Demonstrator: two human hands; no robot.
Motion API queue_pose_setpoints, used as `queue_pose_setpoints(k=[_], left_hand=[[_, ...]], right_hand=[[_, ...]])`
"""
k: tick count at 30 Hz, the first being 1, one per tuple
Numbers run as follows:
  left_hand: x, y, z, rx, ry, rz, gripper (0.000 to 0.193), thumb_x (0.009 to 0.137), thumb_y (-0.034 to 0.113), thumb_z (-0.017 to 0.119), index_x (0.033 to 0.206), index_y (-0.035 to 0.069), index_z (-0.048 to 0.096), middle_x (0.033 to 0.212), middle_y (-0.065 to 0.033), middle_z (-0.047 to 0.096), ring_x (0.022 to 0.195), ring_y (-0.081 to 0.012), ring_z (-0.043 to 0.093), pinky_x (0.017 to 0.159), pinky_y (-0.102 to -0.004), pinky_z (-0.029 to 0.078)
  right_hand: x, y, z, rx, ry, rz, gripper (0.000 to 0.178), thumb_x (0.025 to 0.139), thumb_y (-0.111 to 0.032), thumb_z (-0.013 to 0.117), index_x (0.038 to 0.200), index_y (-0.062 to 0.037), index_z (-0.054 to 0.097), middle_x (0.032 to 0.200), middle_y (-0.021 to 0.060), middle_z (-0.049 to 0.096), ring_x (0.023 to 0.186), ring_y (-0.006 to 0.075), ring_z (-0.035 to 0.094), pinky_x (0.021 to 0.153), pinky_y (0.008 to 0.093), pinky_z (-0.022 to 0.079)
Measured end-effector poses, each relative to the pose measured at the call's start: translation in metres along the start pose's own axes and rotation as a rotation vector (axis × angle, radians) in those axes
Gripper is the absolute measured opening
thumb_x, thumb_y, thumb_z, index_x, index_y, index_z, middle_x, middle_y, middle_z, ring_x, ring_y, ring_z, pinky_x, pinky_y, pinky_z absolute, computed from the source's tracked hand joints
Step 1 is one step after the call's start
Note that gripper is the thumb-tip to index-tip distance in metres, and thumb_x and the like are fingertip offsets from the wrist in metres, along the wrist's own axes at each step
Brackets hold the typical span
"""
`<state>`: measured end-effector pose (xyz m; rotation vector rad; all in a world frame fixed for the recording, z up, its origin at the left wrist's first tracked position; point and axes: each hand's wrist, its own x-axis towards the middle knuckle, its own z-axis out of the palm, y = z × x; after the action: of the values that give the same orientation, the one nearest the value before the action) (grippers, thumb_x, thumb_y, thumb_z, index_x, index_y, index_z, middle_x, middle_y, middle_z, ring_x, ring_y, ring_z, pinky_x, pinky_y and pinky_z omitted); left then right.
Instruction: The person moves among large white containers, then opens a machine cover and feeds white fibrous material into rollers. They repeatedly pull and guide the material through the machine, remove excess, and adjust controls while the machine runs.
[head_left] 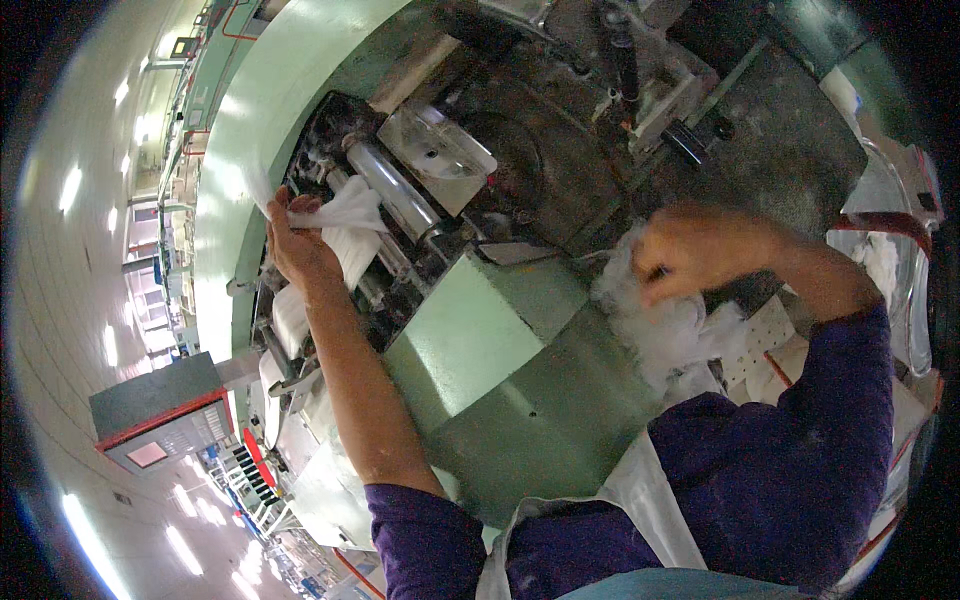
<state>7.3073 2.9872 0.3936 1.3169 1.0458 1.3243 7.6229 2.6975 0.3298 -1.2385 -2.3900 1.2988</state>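
My left hand is raised at the left with its fingers closed on a strip of soft white fibre. Below that strip, a wider white band lies along the metal rollers of a green machine. On the right, my right hand is curled, slightly blurred, at the top of a loose clump of white fibre fluff. Its fingers are bent into the fluff, and their tips are partly hidden. Between my forearms stands a green metal cover.
A clear-windowed metal block sits beside the rollers. Dark, dusty machine parts fill the far side. A curved green housing rises at the left, near a grey control box. Clear plastic hangs at the right.
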Motion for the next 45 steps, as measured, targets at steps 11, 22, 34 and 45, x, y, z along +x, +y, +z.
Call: queue_pose_setpoints(k=[11, 22, 34, 45], left_hand=[[-0.045, 0.021, 0.055, 0.366, -0.326, 0.281, 0.021, 0.088, 0.012, 0.060, 0.104, -0.002, 0.066, 0.093, -0.0070, 0.067, 0.083, -0.0104, 0.059, 0.075, -0.0245, 0.045], [-0.065, 0.030, 0.084, 0.852, -0.355, 0.486, 0.051, 0.084, 0.031, 0.066, 0.115, -0.007, 0.053, 0.115, -0.0161, 0.058, 0.105, -0.0230, 0.055, 0.094, -0.0359, 0.041], [-0.089, 0.055, 0.133, -0.630, -0.692, -0.028, 0.068, 0.095, 0.059, 0.019, 0.134, 0.006, 0.038, 0.131, -0.0075, 0.045, 0.123, -0.0203, 0.039, 0.106, -0.0356, 0.025], [-0.110, 0.054, 0.128, 0.398, -0.371, 0.354, 0.038, 0.094, 0.017, 0.053, 0.126, -0.004, 0.051, 0.119, -0.0135, 0.058, 0.110, -0.0162, 0.053, 0.098, -0.0297, 0.038]], right_hand=[[0.133, -0.017, -0.072, 0.476, 1.115, -0.330, 0.032, 0.091, -0.031, 0.056, 0.099, 0.0001, 0.062, 0.091, 0.0105, 0.062, 0.085, 0.0193, 0.060, 0.077, 0.0310, 0.047], [0.190, -0.050, -0.109, 1.115, 1.249, -0.530, 0.039, 0.095, -0.033, 0.050, 0.112, 0.0005, 0.061, 0.106, 0.0109, 0.065, 0.098, 0.0163, 0.061, 0.089, 0.0277, 0.045], [0.239, -0.082, -0.122, 0.058, 1.701, -0.577, 0.058, 0.086, -0.043, 0.050, 0.134, -0.0130, 0.039, 0.137, 0.0214, 0.038, 0.118, 0.0464, 0.041, 0.100, 0.0542, 0.034], [0.232, -0.040, -0.172, 0.545, 1.960, -0.455, 0.032, 0.080, -0.016, 0.050, 0.110, -0.0053, 0.053, 0.107, 0.0184, 0.056, 0.100, 0.0357, 0.053, 0.088, 0.0444, 0.043]])
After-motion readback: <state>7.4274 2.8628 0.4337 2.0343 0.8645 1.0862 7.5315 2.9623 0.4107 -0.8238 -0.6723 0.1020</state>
